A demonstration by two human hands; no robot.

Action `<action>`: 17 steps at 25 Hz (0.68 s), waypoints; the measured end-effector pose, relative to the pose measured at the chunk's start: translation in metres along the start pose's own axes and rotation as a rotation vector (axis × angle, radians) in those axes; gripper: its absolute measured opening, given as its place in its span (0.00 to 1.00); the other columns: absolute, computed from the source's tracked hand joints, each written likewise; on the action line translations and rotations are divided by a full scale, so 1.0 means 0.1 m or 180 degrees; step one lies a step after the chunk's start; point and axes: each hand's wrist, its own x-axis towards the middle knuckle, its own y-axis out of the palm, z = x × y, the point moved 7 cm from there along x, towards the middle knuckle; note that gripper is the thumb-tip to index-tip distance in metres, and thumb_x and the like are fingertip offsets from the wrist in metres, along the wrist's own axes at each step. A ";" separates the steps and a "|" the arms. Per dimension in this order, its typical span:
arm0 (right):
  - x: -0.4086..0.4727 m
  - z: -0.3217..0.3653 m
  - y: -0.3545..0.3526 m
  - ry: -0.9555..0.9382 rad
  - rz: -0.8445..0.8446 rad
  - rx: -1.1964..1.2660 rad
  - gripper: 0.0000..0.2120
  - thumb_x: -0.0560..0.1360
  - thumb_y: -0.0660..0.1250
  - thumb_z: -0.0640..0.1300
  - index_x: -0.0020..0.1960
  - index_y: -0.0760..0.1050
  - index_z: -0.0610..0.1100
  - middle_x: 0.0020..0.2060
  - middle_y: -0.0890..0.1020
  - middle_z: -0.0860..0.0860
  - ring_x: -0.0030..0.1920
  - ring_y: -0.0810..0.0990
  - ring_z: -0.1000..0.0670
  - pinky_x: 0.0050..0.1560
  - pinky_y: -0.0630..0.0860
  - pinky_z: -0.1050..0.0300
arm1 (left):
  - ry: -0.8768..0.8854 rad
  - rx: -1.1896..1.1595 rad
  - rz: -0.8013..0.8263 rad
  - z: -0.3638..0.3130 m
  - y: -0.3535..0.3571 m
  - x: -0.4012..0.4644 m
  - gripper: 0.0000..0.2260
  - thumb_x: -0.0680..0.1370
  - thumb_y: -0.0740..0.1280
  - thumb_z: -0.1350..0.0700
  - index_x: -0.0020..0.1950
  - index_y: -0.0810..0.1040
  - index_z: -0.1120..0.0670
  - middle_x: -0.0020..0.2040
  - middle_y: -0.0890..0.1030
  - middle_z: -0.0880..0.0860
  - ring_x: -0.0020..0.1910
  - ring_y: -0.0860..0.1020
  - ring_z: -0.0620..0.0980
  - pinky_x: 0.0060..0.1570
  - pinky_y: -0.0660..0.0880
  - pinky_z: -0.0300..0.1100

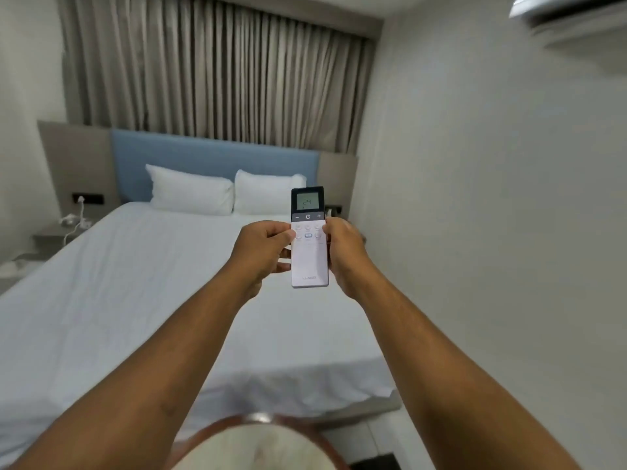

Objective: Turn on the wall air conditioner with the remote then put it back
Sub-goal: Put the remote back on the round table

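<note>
A slim white remote (309, 262) with a dark top and a lit screen reading 24 is held upright in front of me, over the bed. My left hand (263, 251) grips its left edge, thumb on the upper buttons. My right hand (344, 245) grips its right edge, thumb near the buttons too. The white wall air conditioner (573, 20) hangs at the top right corner, only partly in view, its flap looking slightly apart from the body.
A bed with a white sheet (135, 293), two pillows (193, 193) and a blue headboard fills the middle. A bedside shelf (57, 234) on the left carries a white cable and charger. Beige curtains hang behind. The right wall stands close to the bed.
</note>
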 end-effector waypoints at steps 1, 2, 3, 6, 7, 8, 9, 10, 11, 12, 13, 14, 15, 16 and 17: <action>-0.03 -0.32 0.09 0.0135 0.0074 -0.0070 0.14 0.72 0.56 0.43 0.45 0.81 0.46 0.37 0.88 0.52 0.43 0.85 0.44 0.46 0.80 0.47 | -0.0202 0.0023 -0.0047 0.33 -0.09 -0.04 0.07 0.80 0.64 0.57 0.55 0.81 0.54 0.50 0.85 0.53 0.44 0.84 0.52 0.35 0.80 0.43; -0.07 -0.60 0.15 0.0265 0.0143 -0.0167 0.16 0.72 0.56 0.44 0.46 0.83 0.47 0.40 0.89 0.51 0.44 0.86 0.44 0.47 0.81 0.45 | -0.0382 0.0038 -0.0069 0.61 -0.15 -0.09 0.07 0.80 0.64 0.57 0.55 0.81 0.55 0.50 0.85 0.53 0.44 0.84 0.53 0.37 0.80 0.44; -0.13 -0.95 0.21 0.0434 0.0198 -0.0266 0.17 0.72 0.57 0.44 0.48 0.84 0.46 0.43 0.89 0.49 0.46 0.87 0.43 0.48 0.83 0.44 | -0.0585 0.0070 -0.0087 0.95 -0.20 -0.16 0.07 0.80 0.64 0.57 0.55 0.81 0.55 0.50 0.86 0.54 0.44 0.84 0.53 0.38 0.80 0.45; -0.36 -2.00 0.30 0.0923 0.0220 -0.0403 0.15 0.77 0.58 0.40 0.46 0.84 0.46 0.44 0.89 0.48 0.43 0.86 0.45 0.40 0.82 0.49 | -0.1226 0.0060 -0.0106 1.96 -0.28 -0.49 0.07 0.80 0.64 0.58 0.53 0.81 0.55 0.50 0.86 0.57 0.43 0.84 0.55 0.42 0.82 0.50; -0.47 -2.35 0.33 0.1099 0.0233 -0.0413 0.15 0.78 0.58 0.38 0.44 0.84 0.47 0.44 0.89 0.48 0.40 0.85 0.46 0.37 0.81 0.53 | -0.1449 0.0055 -0.0112 2.30 -0.29 -0.64 0.07 0.80 0.64 0.58 0.53 0.81 0.56 0.49 0.86 0.57 0.44 0.85 0.56 0.44 0.83 0.52; -0.59 -2.72 0.37 0.1273 0.0261 -0.0465 0.15 0.79 0.59 0.37 0.43 0.83 0.47 0.44 0.89 0.47 0.39 0.85 0.47 0.37 0.81 0.53 | -0.1640 0.0118 -0.0138 2.66 -0.31 -0.79 0.07 0.80 0.64 0.58 0.53 0.81 0.55 0.49 0.86 0.56 0.43 0.85 0.55 0.43 0.83 0.50; -0.73 -3.08 0.40 0.1429 0.0306 -0.0543 0.15 0.79 0.59 0.36 0.44 0.82 0.47 0.45 0.89 0.46 0.40 0.85 0.46 0.39 0.82 0.50 | -0.1810 0.0202 -0.0165 3.00 -0.34 -0.96 0.07 0.80 0.64 0.58 0.52 0.82 0.55 0.48 0.86 0.55 0.41 0.85 0.52 0.38 0.83 0.46; -0.87 -3.37 0.42 0.1550 0.0340 -0.0633 0.14 0.80 0.59 0.36 0.44 0.82 0.47 0.46 0.88 0.46 0.42 0.86 0.45 0.42 0.82 0.47 | -0.1947 0.0263 -0.0199 3.27 -0.36 -1.12 0.07 0.80 0.64 0.58 0.51 0.82 0.55 0.46 0.87 0.53 0.38 0.85 0.49 0.33 0.82 0.41; -1.02 -3.69 0.46 0.1691 0.0406 -0.0728 0.14 0.80 0.59 0.36 0.45 0.82 0.47 0.46 0.88 0.47 0.45 0.86 0.44 0.46 0.83 0.44 | -0.2098 0.0313 -0.0236 3.56 -0.38 -1.29 0.07 0.80 0.64 0.58 0.49 0.82 0.54 0.46 0.87 0.51 0.37 0.85 0.48 0.30 0.80 0.38; -1.17 -4.01 0.49 0.1841 0.0469 -0.0828 0.14 0.80 0.59 0.36 0.46 0.81 0.47 0.46 0.87 0.48 0.47 0.85 0.43 0.49 0.82 0.42 | -0.2252 0.0374 -0.0273 3.86 -0.39 -1.46 0.07 0.80 0.64 0.59 0.48 0.81 0.54 0.45 0.86 0.50 0.37 0.84 0.48 0.29 0.79 0.37; -1.33 -4.31 0.52 0.1989 0.0511 -0.0906 0.13 0.80 0.59 0.36 0.48 0.81 0.46 0.47 0.86 0.47 0.49 0.85 0.42 0.52 0.82 0.41 | -0.2419 0.0432 -0.0311 4.15 -0.40 -1.63 0.06 0.80 0.64 0.59 0.47 0.81 0.54 0.45 0.86 0.50 0.38 0.84 0.48 0.29 0.78 0.37; -1.47 -4.56 0.54 0.2107 0.0550 -0.0976 0.12 0.81 0.59 0.36 0.50 0.81 0.44 0.50 0.86 0.46 0.50 0.84 0.42 0.54 0.82 0.40 | -0.2581 0.0453 -0.0350 4.40 -0.41 -1.80 0.06 0.80 0.64 0.60 0.47 0.80 0.54 0.45 0.85 0.50 0.39 0.83 0.49 0.28 0.78 0.37; -1.61 -4.80 0.55 0.2206 0.0590 -0.1046 0.12 0.81 0.59 0.36 0.53 0.81 0.42 0.52 0.86 0.45 0.51 0.84 0.42 0.55 0.82 0.40 | -0.2750 0.0442 -0.0388 4.64 -0.40 -1.96 0.06 0.80 0.64 0.60 0.47 0.80 0.54 0.46 0.85 0.51 0.39 0.83 0.50 0.28 0.78 0.38; -1.72 -5.05 0.57 0.2274 0.0619 -0.1123 0.12 0.81 0.59 0.36 0.54 0.81 0.41 0.53 0.85 0.44 0.52 0.83 0.43 0.55 0.81 0.42 | -0.2888 0.0452 -0.0422 4.90 -0.39 -2.11 0.06 0.79 0.63 0.61 0.47 0.80 0.54 0.46 0.85 0.52 0.39 0.83 0.50 0.29 0.78 0.39; -1.81 -5.25 0.56 0.2303 0.0624 -0.1197 0.12 0.81 0.59 0.36 0.54 0.81 0.41 0.54 0.85 0.44 0.51 0.83 0.43 0.53 0.81 0.45 | -0.2995 0.0486 -0.0449 5.10 -0.37 -2.24 0.07 0.79 0.63 0.61 0.47 0.80 0.53 0.47 0.85 0.53 0.40 0.83 0.51 0.30 0.79 0.41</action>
